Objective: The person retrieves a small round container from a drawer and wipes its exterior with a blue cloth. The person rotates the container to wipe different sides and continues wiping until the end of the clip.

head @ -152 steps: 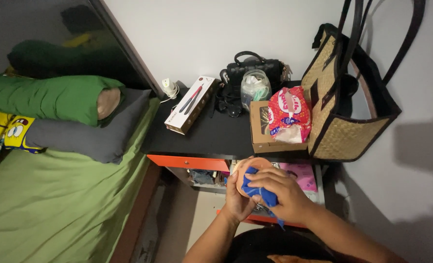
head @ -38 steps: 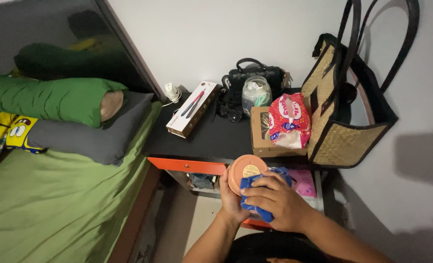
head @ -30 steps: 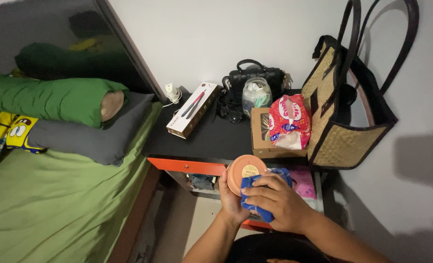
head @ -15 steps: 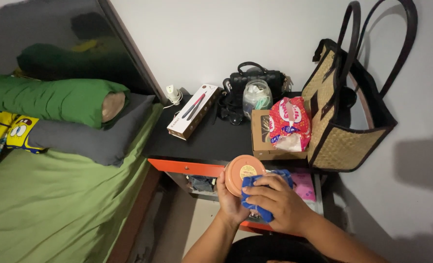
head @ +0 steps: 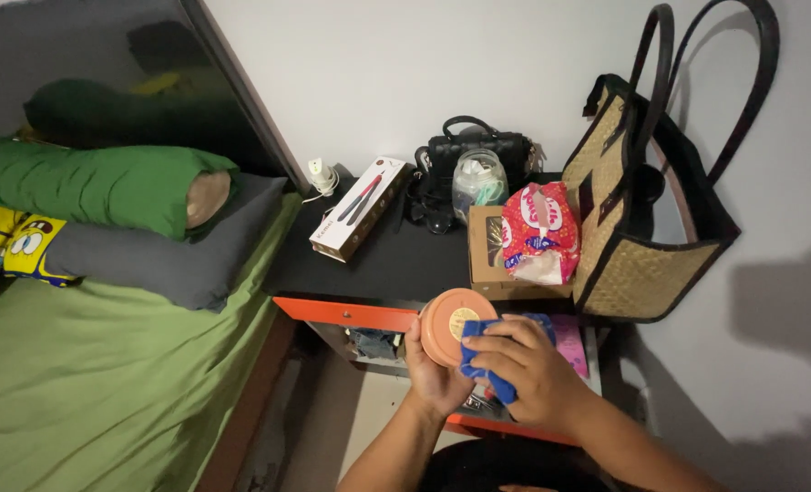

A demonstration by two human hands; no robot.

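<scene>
Orange and round, the small lidded container [head: 456,326] sits low in the middle of the frame, its flat face tilted up toward the camera, no long axis to speak of. Just left and beneath it, the left hand [head: 435,374] cups it from below, fingers curled around its rim. To the right, the right hand [head: 526,374] pinches a bunched blue cloth [head: 486,357] against the container's right edge. Above them runs the black table [head: 396,264] top.
</scene>
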